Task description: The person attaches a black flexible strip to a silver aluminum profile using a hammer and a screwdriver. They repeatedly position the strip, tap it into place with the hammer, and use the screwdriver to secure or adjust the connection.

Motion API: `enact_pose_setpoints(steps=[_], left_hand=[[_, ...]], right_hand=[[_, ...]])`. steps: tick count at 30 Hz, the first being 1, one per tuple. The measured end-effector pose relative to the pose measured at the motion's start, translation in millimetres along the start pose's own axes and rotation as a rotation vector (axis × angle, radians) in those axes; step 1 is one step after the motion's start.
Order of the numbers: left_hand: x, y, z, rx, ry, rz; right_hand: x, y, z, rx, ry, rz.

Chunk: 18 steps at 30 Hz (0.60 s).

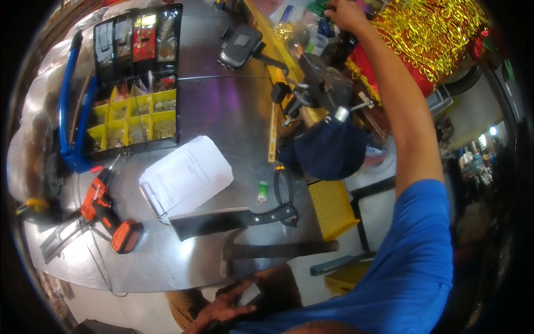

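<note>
My left hand (225,307) rests low over my lap, its fingers around a small flat grey object (250,294) that may be a phone. Far to the upper right, my right hand (346,15) reaches with bent, closed fingers into a clutter of small items. Beside those fingers are a green item (317,7) and a clear plastic cup (317,44). Anything it pinches is too small to make out. A red cloth with gold sequin trim (428,39) lies right of my forearm. Below the clutter stands a dark bench vise (328,83), with a navy cap (328,147) hanging by it.
The metal table (211,119) holds a cleaver (222,219), hammer (278,250), pliers (283,189), green lighter (262,191), clipboard (186,175), orange cordless drill (103,209), blue hacksaw (68,111), yellow-divided coin case (136,117) and phone holder (240,47). A yellow basket (331,209) is beyond the table's right edge.
</note>
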<state>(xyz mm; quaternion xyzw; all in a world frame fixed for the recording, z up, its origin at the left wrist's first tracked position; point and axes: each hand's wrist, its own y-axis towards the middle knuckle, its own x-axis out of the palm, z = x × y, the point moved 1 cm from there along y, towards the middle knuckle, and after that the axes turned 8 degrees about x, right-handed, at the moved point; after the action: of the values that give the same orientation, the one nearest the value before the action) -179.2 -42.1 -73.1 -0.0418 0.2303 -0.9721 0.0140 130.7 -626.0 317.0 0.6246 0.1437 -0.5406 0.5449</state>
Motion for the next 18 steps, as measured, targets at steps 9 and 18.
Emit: enact_pose_setpoints(steps=[9, 18], left_hand=[[-2.0, 5.8, 25.9, 0.06, -0.142, 0.024], [-4.7, -9.1, 13.4, -0.006, -0.076, 0.264]], right_hand=[[22.1, 20.7, -1.5, 0.323, 0.016, 0.071], [-94.8, -39.5, -15.5, 0.043, 0.418, 0.473]])
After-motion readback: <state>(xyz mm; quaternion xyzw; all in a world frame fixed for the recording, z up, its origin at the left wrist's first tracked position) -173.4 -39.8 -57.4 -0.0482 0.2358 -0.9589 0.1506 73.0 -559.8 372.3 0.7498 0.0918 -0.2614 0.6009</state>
